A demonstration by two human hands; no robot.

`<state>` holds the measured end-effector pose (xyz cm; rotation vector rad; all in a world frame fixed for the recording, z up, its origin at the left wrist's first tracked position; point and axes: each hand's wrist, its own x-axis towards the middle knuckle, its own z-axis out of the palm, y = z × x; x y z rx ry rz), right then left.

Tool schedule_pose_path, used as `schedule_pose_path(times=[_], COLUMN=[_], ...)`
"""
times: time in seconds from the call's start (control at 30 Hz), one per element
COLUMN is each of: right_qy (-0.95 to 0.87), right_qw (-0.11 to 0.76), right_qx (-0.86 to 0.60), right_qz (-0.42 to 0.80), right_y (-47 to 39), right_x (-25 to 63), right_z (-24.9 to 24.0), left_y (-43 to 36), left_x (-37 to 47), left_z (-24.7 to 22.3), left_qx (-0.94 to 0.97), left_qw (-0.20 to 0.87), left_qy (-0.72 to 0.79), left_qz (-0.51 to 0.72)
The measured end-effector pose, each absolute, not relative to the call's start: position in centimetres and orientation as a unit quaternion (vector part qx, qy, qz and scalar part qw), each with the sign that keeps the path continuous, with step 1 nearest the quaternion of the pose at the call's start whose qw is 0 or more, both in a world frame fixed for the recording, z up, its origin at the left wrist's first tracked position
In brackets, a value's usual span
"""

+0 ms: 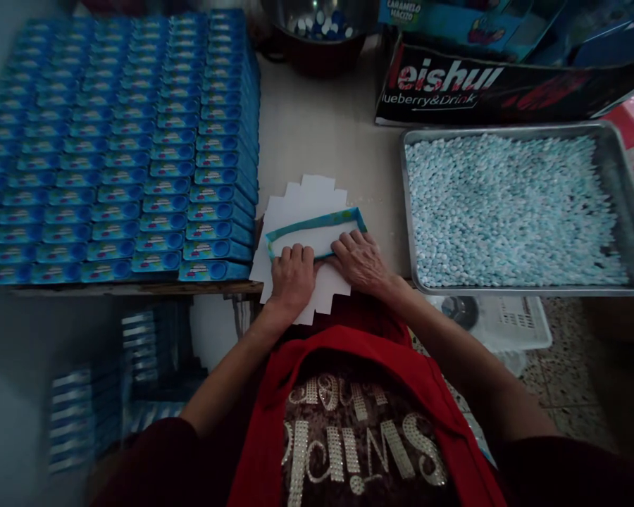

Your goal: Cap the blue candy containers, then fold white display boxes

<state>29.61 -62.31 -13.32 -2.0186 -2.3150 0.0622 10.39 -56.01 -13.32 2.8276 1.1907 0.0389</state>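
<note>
A shallow cardboard box tray (301, 235), white inside with blue-green walls, lies in front of me on a stack of flat white cardboard blanks (309, 190). My left hand (294, 274) is closed over its near wall toward the left, fingertips curled inside the edge. At the near right corner, my right hand (360, 259) grips the same wall, fingers bent over it and thumb toward the middle. Both thumbs are mostly hidden. The blanks stick out past the table's front edge toward my red apron (338, 338).
Many stacked blue boxes (216, 211) fill the table's left side. On the right rests a metal tray (518, 290) of small white and pale-blue candies (507, 211). Behind stand a metal bowl (317, 42) and a black printed carton (454, 91). A white plastic basket (523, 327) sits below.
</note>
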Motion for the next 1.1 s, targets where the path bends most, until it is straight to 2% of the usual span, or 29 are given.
schedule_pose_path(times=[0.17,0.3,0.4,0.47,0.6,0.83,0.97,1.03,1.1], right_qy=[-0.715,-0.721,-0.714,-0.721,-0.750,-0.750,-0.687,-0.619,-0.546], right_qw=[0.032,0.051,0.083,0.043,-0.086,-0.126,-0.138,-0.087,-0.016], right_qx=[-0.695,-0.669,-0.686,-0.689,-0.648,-0.642,-0.707,-0.779,-0.834], right_qz=[0.067,0.171,0.114,0.063,0.101,0.097,0.102,0.048,-0.074], right_y=[-61.5,-61.4,-60.4,-59.1,-56.6,-55.7,-56.1,-55.8,-54.7], right_x=[28.1,29.2,31.6,33.1,33.5,32.3,36.3,39.9,44.4], right_z=[-12.3,-10.2,-9.1,-9.0,-9.4,-9.4,-4.8,-0.2,4.9], left_y=[-54.4,-53.6,-53.4,-53.6,-53.7,-53.6,-53.5,-52.2,-49.6], left_x=[9.6,8.5,8.1,8.1,8.1,7.5,7.6,8.6,10.5], left_z=[-13.4,-13.1,-12.7,-12.5,-12.4,-13.1,-12.4,-11.6,-11.1], left_qx=[0.929,0.946,0.953,0.955,0.958,0.967,0.916,0.875,0.860], left_qw=[0.040,0.059,0.060,0.057,0.053,0.055,0.028,0.042,0.074], left_qy=[0.367,0.320,0.296,0.289,0.280,0.247,0.306,0.334,0.360], left_qz=[0.012,-0.010,-0.028,-0.023,-0.011,0.043,0.258,0.348,0.353])
